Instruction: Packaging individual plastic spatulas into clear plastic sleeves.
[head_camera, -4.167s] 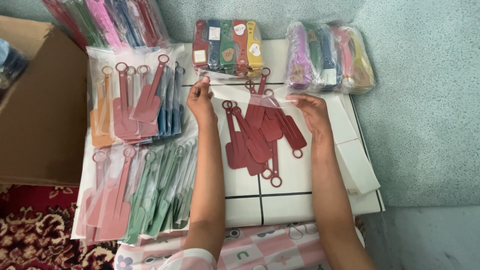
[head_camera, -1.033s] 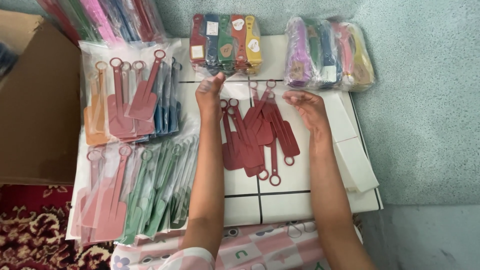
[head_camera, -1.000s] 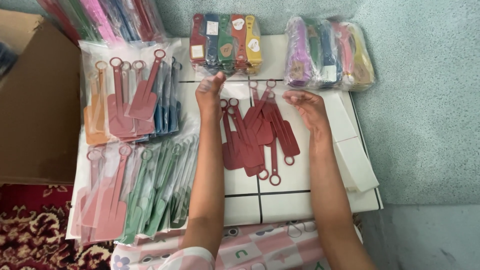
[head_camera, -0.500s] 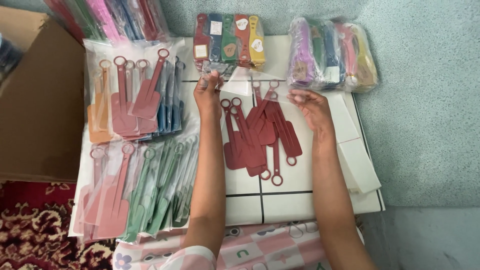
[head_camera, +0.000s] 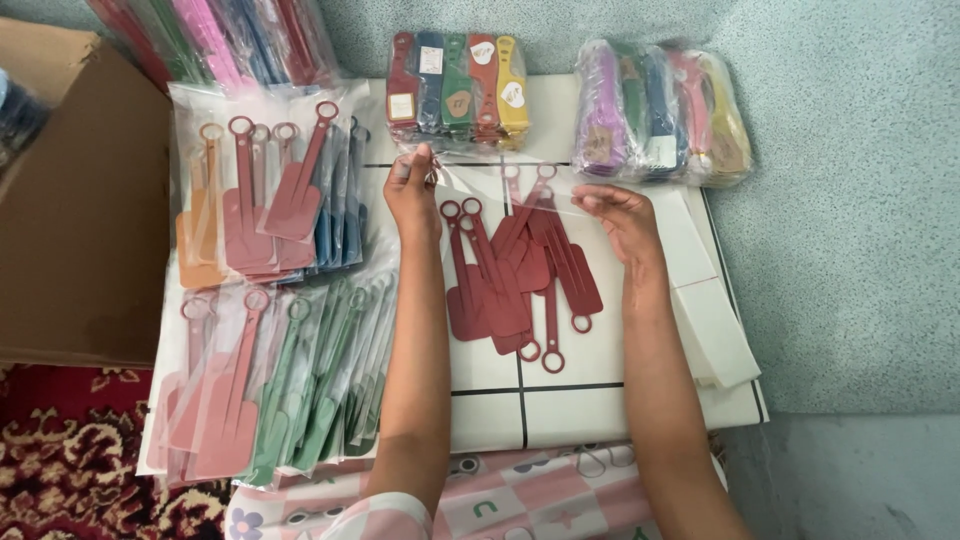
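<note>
- Well to the left of your hold, a brown cardboard box (head_camera: 85, 220) sits at the table's edge, and beside it lie clear packets of tags (head_camera: 265, 205) in orange, dark red and blue, with pink and green ones nearer you.
- Your left hand (head_camera: 412, 190) pinches one top corner of a clear plastic sleeve (head_camera: 505, 185), thumb and fingertips closed on the film.
- Just below that stretched film lies a loose pile of dark red tags (head_camera: 515, 270), flat on the white table (head_camera: 600, 385), touching neither hand.
- Your right hand (head_camera: 622, 215) pinches the sleeve's other end, fingers closed on it, so the film hangs taut between both hands.
- By my judgement you are at the bagging step: mouth the sleeve open, then free one hand to gather the pile.
- Beyond your grip, two bundled packs (head_camera: 458, 88) of mixed colours rest at the far edge.
</note>
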